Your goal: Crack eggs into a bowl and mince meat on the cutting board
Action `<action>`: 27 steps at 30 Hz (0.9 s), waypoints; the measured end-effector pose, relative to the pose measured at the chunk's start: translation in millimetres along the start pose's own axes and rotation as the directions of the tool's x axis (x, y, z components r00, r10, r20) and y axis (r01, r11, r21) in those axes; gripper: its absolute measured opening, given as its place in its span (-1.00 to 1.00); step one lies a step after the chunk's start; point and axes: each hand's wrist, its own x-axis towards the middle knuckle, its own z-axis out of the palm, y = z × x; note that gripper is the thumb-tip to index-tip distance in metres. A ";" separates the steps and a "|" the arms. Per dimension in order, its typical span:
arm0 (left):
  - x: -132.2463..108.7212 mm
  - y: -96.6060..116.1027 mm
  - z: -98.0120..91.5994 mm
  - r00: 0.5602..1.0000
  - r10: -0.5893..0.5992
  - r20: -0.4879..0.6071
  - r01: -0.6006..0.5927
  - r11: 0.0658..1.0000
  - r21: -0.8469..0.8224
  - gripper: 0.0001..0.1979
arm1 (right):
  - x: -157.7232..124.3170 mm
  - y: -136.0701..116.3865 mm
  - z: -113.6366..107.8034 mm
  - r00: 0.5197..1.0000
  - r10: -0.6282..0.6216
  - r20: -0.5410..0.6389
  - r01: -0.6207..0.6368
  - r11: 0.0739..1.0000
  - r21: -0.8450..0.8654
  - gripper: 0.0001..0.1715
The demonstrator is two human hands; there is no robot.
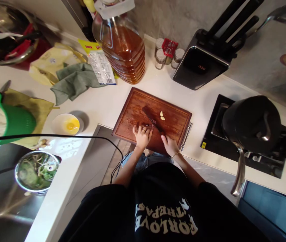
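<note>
A wooden cutting board [173, 122] lies on the counter right in front of me. My right hand [171, 145] is closed round the handle of a dark kitchen knife [150, 116], whose blade slants up and to the left across the board. Small dark reddish food pieces [153, 122] cling to the blade and lie beside it. With curled fingers, my left hand [143, 135] presses down on the dark reddish food at the board's near side; most of that food is hidden under the fingertips. Two peeled garlic cloves [162, 116] lie right of the blade.
A bowl with egg yolk [72, 125] and a green colander [19, 116] stand to the left, above a sink holding a pot of greens [37, 172]. Behind are a large oil jug [125, 47], spice jars [160, 58] and a knife block [200, 64]. A black pot [251, 121] sits right.
</note>
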 end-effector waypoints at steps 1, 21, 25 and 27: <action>0.6 0.3 0.6 1.000 -0.001 -0.002 0.001 1.000 0.000 -0.76 | -3.4 -0.6 0.5 1.000 0.014 0.011 -0.013 1.000 -0.014 -0.43; 9.1 2.9 -3.8 0.999 0.021 0.041 -0.023 0.999 0.043 -0.76 | -8.9 -18.4 4.2 0.991 0.104 0.080 -0.086 0.977 -0.196 -0.44; 7.3 3.6 -3.1 0.998 0.028 0.047 -0.029 0.999 0.030 -0.76 | 7.5 -27.6 5.6 0.991 0.106 0.082 -0.084 0.967 -0.240 -0.41; 5.8 4.0 -1.8 0.999 0.026 0.037 -0.028 0.999 0.033 -0.76 | 14.0 -27.7 6.7 0.993 0.085 0.080 -0.067 0.975 -0.213 -0.41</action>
